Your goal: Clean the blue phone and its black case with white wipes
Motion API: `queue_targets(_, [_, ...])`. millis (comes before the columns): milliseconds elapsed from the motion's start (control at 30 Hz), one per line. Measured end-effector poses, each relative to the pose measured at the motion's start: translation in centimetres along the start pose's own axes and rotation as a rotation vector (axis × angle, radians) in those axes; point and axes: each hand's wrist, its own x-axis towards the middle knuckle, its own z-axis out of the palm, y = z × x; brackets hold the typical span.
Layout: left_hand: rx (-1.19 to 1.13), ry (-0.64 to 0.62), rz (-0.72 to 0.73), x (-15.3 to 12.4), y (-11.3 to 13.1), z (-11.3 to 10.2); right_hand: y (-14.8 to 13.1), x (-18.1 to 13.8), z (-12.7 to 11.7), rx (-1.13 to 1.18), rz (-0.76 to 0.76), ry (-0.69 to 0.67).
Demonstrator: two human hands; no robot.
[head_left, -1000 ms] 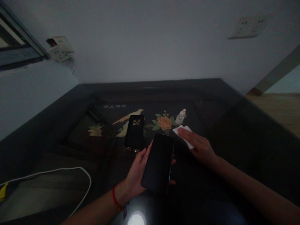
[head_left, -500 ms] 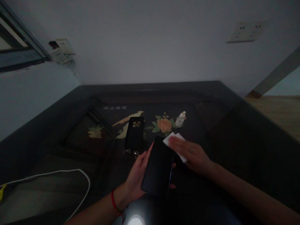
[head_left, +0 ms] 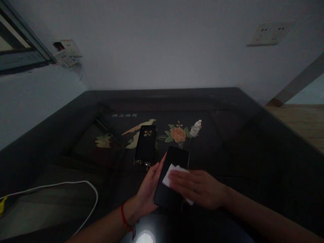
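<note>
A dark smartphone (head_left: 167, 194) lies tilted in my left hand (head_left: 148, 192), whose fingers wrap around its edges from beneath. My right hand (head_left: 202, 189) presses a folded white wipe (head_left: 168, 175) flat against the middle of the phone's screen; part of the wipe is hidden under the fingers. Just beyond my left hand a black phone case (head_left: 146, 145) rests on the table, with round camera holes at its far end and a metal chain at its near end. A small white dropper bottle (head_left: 195, 129) stands farther off to the right.
The dark, glossy table (head_left: 227, 148) carries printed flowers, a bird and lettering, and meets the wall at its far edge. A white cable (head_left: 63, 183) curves over the left side, near a yellow item (head_left: 3, 204). Sockets (head_left: 270, 33) are on the wall.
My right hand has moved the wipe from the phone's upper right edge down and left onto the middle of the screen. My left hand and the phone have stayed nearly still.
</note>
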Motion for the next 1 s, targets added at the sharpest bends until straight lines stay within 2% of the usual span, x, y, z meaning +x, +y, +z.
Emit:
queue_targets(67, [0.007,0.057,0.02,0.0,0.0,0.0,-0.8,0.5,0.2,0.041,-0.111,-0.043])
queue_targets(100, [0.008,0.061,0.019,0.0,0.0,0.1,-0.6,0.4,0.3,0.036,-0.102,-0.041])
queue_targets(200, [0.004,0.019,-0.012,-0.2,0.0,0.4,1.1,-0.5,0.6,-0.046,0.116,0.048])
queue_targets(267, [0.012,0.012,-0.035,-0.2,0.1,0.6,1.5,-0.9,0.8,-0.057,0.19,0.09])
queue_targets(300, [0.02,0.025,-0.033,-0.2,0.1,0.6,1.2,-0.9,0.8,-0.037,0.162,0.077])
queue_targets(400, [0.035,0.071,0.005,-0.1,0.0,0.5,-0.6,-0.5,1.0,0.054,-0.105,-0.022])
queue_targets(467, [0.043,0.075,0.018,-0.1,0.0,0.4,-0.9,-0.3,1.1,0.05,-0.163,-0.057])
queue_targets(500, [0.044,0.068,0.015,-0.1,0.0,0.4,-0.5,-0.4,1.0,0.016,-0.108,-0.054])
queue_targets(600, [0.036,0.01,-0.019,-0.2,0.1,0.5,1.7,-1.0,0.9,-0.133,0.198,0.025])
queue_targets(667, [0.021,-0.022,-0.044,-0.2,0.2,0.5,2.4,-1.1,0.9,-0.173,0.27,0.074])
queue_targets(733, [0.002,0.017,-0.025,-0.2,0.1,0.3,1.7,-0.7,1.1,-0.134,0.192,0.041])
queue_targets(833, [-0.013,0.116,0.004,-0.1,0.1,0.1,-0.3,0.3,1.5,-0.01,-0.054,-0.059])
queue_targets(867, [-0.017,0.126,0.016,-0.1,0.0,0.1,-0.6,0.6,1.6,0.011,-0.087,-0.071])
queue_targets(933, [-0.017,0.1,0.009,-0.1,0.0,0.2,-0.1,0.7,1.6,-0.013,0.022,-0.034])
queue_targets(1000, [0.003,0.036,-0.012,-0.2,0.0,0.4,1.4,0.6,1.5,-0.083,0.275,0.045])
